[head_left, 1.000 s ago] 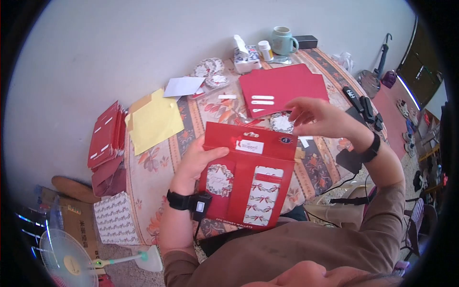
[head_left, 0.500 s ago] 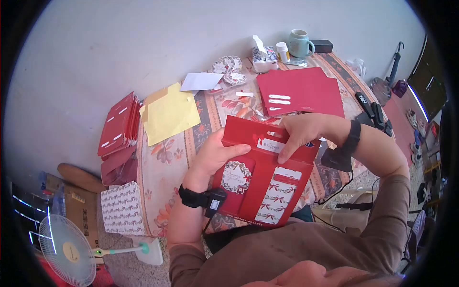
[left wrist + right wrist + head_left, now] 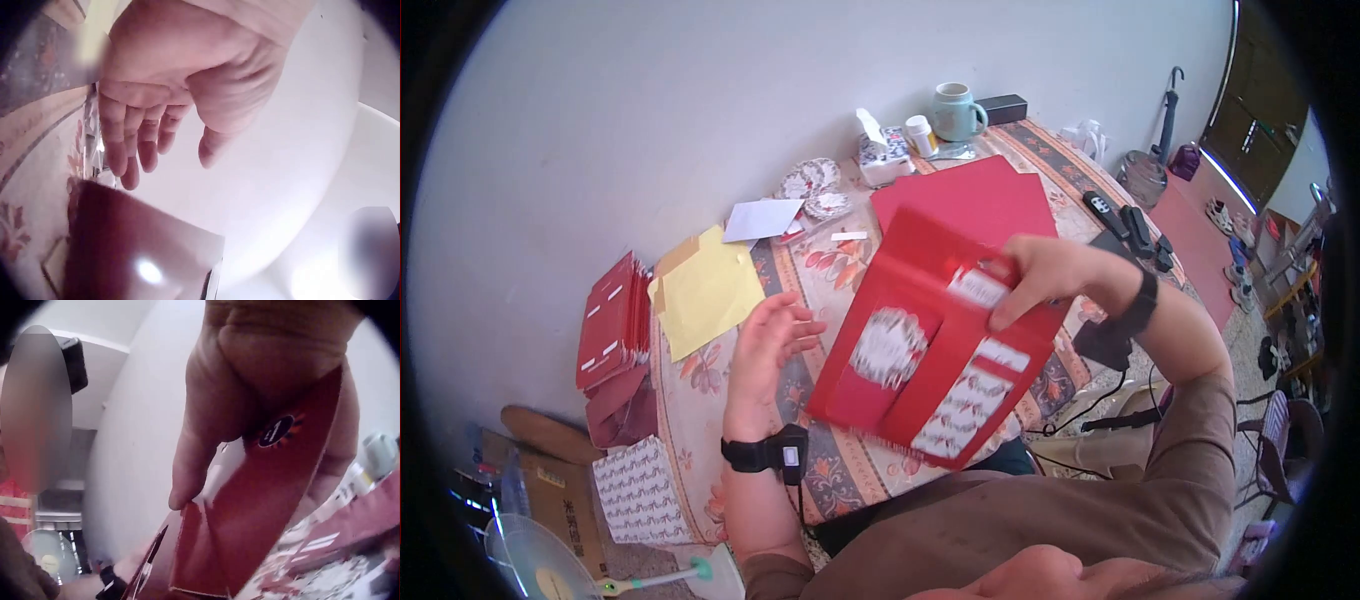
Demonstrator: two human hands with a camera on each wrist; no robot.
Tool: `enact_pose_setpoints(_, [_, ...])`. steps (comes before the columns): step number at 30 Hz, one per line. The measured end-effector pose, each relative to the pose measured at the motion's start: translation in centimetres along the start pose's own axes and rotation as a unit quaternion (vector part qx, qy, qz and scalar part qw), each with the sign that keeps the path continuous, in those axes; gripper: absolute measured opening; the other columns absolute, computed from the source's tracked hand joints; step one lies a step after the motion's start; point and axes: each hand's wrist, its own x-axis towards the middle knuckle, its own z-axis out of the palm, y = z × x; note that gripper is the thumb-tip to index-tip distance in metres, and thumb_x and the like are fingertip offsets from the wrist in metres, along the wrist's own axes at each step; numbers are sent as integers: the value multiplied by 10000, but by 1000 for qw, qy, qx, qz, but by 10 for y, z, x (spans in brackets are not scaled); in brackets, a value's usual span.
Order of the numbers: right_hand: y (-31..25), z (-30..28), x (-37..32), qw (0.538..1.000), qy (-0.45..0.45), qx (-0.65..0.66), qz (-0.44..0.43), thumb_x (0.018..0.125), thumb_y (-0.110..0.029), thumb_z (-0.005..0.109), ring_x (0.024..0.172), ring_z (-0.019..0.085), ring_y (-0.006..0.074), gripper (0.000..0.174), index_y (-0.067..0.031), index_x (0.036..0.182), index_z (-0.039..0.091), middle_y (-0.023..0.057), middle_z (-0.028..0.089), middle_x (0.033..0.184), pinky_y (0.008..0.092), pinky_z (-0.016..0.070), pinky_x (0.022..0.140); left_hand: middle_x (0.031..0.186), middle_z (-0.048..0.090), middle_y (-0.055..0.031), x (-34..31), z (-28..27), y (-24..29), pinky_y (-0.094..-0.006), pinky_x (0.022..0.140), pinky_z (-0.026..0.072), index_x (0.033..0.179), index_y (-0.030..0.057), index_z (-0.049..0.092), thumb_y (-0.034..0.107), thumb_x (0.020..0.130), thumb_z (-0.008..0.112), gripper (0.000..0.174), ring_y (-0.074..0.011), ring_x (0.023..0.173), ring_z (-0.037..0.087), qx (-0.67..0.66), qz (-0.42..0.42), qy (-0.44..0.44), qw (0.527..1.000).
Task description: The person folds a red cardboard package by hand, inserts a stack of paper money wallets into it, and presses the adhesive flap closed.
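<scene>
Since the earlier frame the left hand (image 3: 772, 340) has come off the red packet (image 3: 945, 345), which has swung clockwise; its print is now partly blurred. The packet hangs over the table's (image 3: 705, 400) near side, held by 1 hand.

With support only at its 2 o'clock corner, the packet could, I judge, pivot or slip if that pinch loosens. Its weight below could also crease the top flap (image 3: 920, 243), and a wide swing might push the red sheets (image 3: 975, 190) at 12 o'clock.

The right hand (image 3: 1048, 275) reaches in from 2 o'clock, thumb on the front and fingers behind, clamped on the packet. The left hand stands off at 9 o'clock, not touching it: 4 fingers extended and slightly parted, thumb well apart, palm bare in the left wrist view.
</scene>
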Motion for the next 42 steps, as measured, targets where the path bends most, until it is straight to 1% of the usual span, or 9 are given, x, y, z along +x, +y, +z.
enact_pose_setpoints(4, [23, -51, -55, 966, 236, 81, -72, 678, -120, 822, 823, 681, 167, 459, 27, 1071, 636, 106, 698, 968, 312, 564, 764, 1025, 603, -85, 0, -8, 0, -318, 779, 529, 1217, 33, 485, 215, 988, 485, 292, -228, 941, 650, -77, 31, 36, 996])
enact_pose_setpoints(10, [73, -144, -105, 808, 531, 225, -124, 786, -129, 753, 832, 694, 217, 396, 2, 1121, 587, 113, 680, 1029, 399, 585, 758, 991, 610, -84, 2, -7, -6, -320, 778, 529, 1183, 30, 516, 192, 977, 506, 262, -231, 937, 650, -57, 37, 28, 997])
enact_pose_setpoints(18, [204, -253, -50, 662, 722, 164, -113, 697, -98, 816, 832, 673, 243, 451, 26, 1083, 618, 118, 677, 1004, 386, 565, 674, 1006, 629, -88, 4, -10, -14, -298, 793, 521, 1157, 19, 515, 171, 973, 522, 238, -209, 925, 653, -57, 32, 17, 998])
enact_pose_setpoints(20, [233, -272, -30, 636, 747, 191, -38, 699, -62, 810, 785, 674, 234, 393, 0, 1045, 632, 98, 678, 956, 389, 591, 680, 1006, 629, -86, 6, -10, -16, -297, 792, 521, 1153, 20, 517, 165, 973, 521, 231, -208, 924, 652, -49, 28, 16, 998])
enact_pose_setpoints(25, [236, -259, 11, 589, 722, 359, -63, 663, -33, 832, 807, 678, 284, 502, 45, 1102, 602, 153, 654, 1016, 418, 594, 648, 984, 631, -87, 6, -8, -17, -312, 779, 516, 1154, 34, 534, 183, 972, 504, 237, -216, 909, 650, -29, 21, 26, 999])
enact_pose_setpoints(28, [234, -243, 23, 598, 660, 434, -138, 690, 0, 801, 813, 681, 294, 430, 31, 1074, 609, 149, 655, 1009, 423, 600, 638, 986, 629, -91, 6, -7, -17, -310, 778, 519, 1155, 28, 532, 178, 974, 502, 237, -218, 912, 650, -28, 22, 29, 999])
enact_pose_setpoints(33, [215, -235, 30, 630, 639, 432, -89, 738, -40, 777, 759, 689, 273, 357, -19, 1051, 605, 119, 668, 939, 405, 609, 630, 988, 628, -94, 8, -9, -21, -306, 777, 523, 1162, 29, 533, 180, 974, 511, 242, -220, 915, 651, -35, 17, 24, 999])
enact_pose_setpoints(39, [185, -218, 20, 713, 560, 420, 36, 782, -250, 778, 666, 676, 207, 324, -83, 995, 601, 76, 672, 880, 301, 542, 481, 988, 642, -93, 8, -11, -22, -304, 779, 523, 1153, 38, 549, 177, 977, 508, 229, -216, 919, 654, -36, 27, 19, 999])
enact_pose_setpoints(42, [175, -211, 15, 785, 524, 316, 99, 865, -429, 663, 590, 625, 160, 363, -84, 968, 618, 70, 672, 836, 288, 447, 414, 984, 647, -88, 7, -10, -21, -300, 779, 521, 1150, 37, 553, 175, 977, 506, 226, -210, 917, 655, -39, 24, 20, 999])
